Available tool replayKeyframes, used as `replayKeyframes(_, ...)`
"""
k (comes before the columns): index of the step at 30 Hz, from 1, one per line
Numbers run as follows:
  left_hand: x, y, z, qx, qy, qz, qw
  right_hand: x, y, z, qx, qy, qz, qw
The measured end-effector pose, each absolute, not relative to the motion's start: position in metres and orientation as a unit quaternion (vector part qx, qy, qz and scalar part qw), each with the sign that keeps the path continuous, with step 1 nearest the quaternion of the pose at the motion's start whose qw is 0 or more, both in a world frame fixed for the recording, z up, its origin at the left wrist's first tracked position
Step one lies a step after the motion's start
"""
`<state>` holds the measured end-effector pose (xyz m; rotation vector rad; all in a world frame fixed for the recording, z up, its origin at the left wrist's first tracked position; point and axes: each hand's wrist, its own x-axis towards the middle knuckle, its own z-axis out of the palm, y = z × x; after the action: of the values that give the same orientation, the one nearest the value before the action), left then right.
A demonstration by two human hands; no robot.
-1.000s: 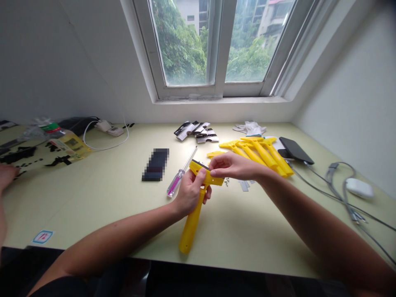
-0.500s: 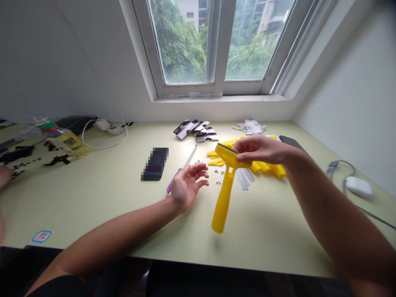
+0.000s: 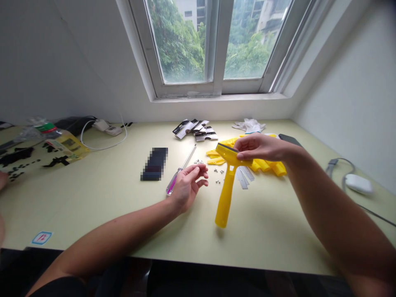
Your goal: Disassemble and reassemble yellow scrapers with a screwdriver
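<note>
My right hand (image 3: pixel 256 147) holds a yellow scraper (image 3: pixel 227 185) by its wide head, thumb in front. The scraper's handle hangs downward above the table, and a dark strip runs along its top edge. To its left, my left hand (image 3: pixel 187 185) has the thumb laid against the index finger, the other fingers curled and apart. Whatever that pinch may hold is too small to see. Beside this hand lies a screwdriver (image 3: pixel 172 184) with a clear and purple handle. Small screws (image 3: pixel 218 181) lie between the hands. Flat metal blades (image 3: pixel 243 180) rest behind the scraper.
Yellow scraper parts (image 3: pixel 269 167) are piled beyond my right hand. Black-and-white cards (image 3: pixel 185 128) and white gloves (image 3: pixel 250 125) lie toward the window. A pixelated dark object (image 3: pixel 154 165) is at left, a bottle (image 3: pixel 66 142) farther left. A white device (image 3: pixel 359 184) with a cable sits right.
My left thumb has closed in against the index finger. The scraper's handle has swung slightly to the right and up, still in my right hand.
</note>
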<state>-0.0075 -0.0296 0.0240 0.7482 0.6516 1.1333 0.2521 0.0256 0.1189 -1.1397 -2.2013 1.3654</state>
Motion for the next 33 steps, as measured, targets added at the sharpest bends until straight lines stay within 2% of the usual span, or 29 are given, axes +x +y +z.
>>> replayKeyframes(21,-0.007,-0.03,0.021,0.388,0.312,0.498,0.71,0.252,0.024,0.121,-0.387,-0.775,0.477,0.146)
replayKeyframes(28,-0.006,-0.027,0.016,0.437,0.333,0.47,0.691,0.242,0.023,0.117,-0.376,-0.772,0.488,0.156)
replayKeyframes(33,-0.006,-0.031,0.024,0.469,0.302,0.413,0.719,0.22,0.022,0.104,-0.356,-0.772,0.501,0.163)
